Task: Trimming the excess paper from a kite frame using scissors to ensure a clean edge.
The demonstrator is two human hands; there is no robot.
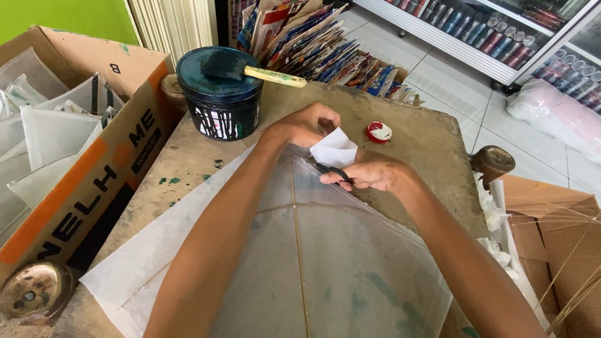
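At the far left an open brown cardboard box [94, 156] with orange and black printing holds folded translucent sheets, and a round rusty metal lid [34, 291] lies on the worn, paint-stained wooden desk [188, 156] below it. Further right stands a dark round paint tub [219, 94] with a foam brush with a pale wooden handle [253, 70] lying across its top.

A thin translucent white paper kite with slim bamboo spars [300, 250] lies flat across the middle of the desk, its top corner pointing away from the person. Both bare forearms reach forward over it and meet at that corner. The left hand [307, 125] is bent at the wrist, its fingers curled shut and pinching a small white flap of paper [335, 150] at the kite's tip. Just right of it, the right hand [375, 174] lies knuckles-up, closed around black-handled scissors [332, 170] whose blades point left, at the flap's lower edge.

A small red and white cap [379, 131] rests on the desk beyond the right hand, and an open box of thin sticks [557, 238] stands at the far right.
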